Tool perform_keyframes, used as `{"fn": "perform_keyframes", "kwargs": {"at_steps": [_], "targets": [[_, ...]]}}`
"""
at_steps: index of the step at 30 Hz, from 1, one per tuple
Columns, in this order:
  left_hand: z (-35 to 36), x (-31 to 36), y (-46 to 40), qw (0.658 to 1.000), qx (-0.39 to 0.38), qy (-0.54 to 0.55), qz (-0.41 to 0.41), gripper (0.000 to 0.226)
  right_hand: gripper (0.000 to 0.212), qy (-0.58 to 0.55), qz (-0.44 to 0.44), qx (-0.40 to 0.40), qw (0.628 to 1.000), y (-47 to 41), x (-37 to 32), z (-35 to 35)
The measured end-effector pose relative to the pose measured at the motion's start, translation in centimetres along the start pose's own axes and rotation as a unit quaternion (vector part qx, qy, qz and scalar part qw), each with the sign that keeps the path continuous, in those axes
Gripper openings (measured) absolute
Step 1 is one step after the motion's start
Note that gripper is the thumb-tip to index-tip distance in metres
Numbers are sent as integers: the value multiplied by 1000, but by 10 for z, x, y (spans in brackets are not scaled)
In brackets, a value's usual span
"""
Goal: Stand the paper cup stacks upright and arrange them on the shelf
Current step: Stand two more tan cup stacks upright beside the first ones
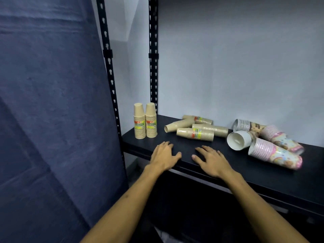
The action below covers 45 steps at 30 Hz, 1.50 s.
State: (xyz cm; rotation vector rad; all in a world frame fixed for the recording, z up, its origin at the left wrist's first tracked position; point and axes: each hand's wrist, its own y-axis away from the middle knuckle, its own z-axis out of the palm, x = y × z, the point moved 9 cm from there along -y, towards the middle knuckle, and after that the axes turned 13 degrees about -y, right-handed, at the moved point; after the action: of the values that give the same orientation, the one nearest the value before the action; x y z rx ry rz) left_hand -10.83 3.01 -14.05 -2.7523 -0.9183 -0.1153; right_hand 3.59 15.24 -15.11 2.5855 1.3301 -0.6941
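Observation:
Two tan paper cup stacks (145,121) stand upright, rims down, side by side at the back left of the black shelf (263,174). Several tan stacks (195,129) lie on their sides in a loose heap at the middle. To the right lie several patterned pink and white stacks (273,151), also on their sides, one showing its white open mouth. My left hand (164,156) and my right hand (213,160) rest flat near the shelf's front edge, fingers spread, holding nothing, in front of the tan heap.
Two black slotted uprights (153,55) rise at the shelf's left end. A dark blue cloth panel (52,111) hangs to the left. A pale wall (236,58) backs the shelf. A lower shelf level lies in shadow below.

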Motion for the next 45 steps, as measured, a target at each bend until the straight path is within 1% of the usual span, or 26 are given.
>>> {"fn": "perform_keyframes", "kwargs": {"at_steps": [3,9,12,14,17,19,22,24,26,28,31,33,36,40,43,45], "targets": [[7,25,-9,999,-26,-7,28,69,64,0,18,14,1000,14,21,-15],[15,33,-13,999,-12,6,33,68,61,0,22,36,999,16,22,-21],[8,31,-21,998,23,21,48,62,54,18,26,39,999,8,21,-26],[-1,31,-28,996,62,45,49,57,49,38,26,51,998,0,19,-31],[-17,33,-41,988,130,72,38,51,44,37,17,94,995,-11,17,-39],[-21,36,-54,984,150,85,38,52,41,27,9,137,990,-17,17,-43],[-14,40,-74,985,146,78,51,59,48,13,-15,191,981,-23,17,-49],[-7,42,-82,986,140,62,62,59,53,24,-42,210,977,-29,15,-52],[-2,44,-82,984,147,56,79,55,59,33,-69,217,973,-37,15,-51],[-2,49,-81,979,164,54,108,48,62,46,-82,208,974,-48,15,-48],[-4,51,-82,971,181,69,139,43,57,66,-75,210,972,-62,17,-47],[-11,42,-87,966,207,86,127,40,53,81,-70,228,968,-65,19,-49],[-15,22,-106,970,217,84,68,43,52,96,-61,245,963,-66,24,-49],[-7,13,-130,985,167,39,20,52,49,84,-59,250,963,-68,27,-51],[3,6,-132,988,139,59,-15,55,50,56,-55,246,966,-69,31,-51],[6,3,-129,987,139,80,-16,53,50,46,-58,240,968,-71,33,-51]]}}
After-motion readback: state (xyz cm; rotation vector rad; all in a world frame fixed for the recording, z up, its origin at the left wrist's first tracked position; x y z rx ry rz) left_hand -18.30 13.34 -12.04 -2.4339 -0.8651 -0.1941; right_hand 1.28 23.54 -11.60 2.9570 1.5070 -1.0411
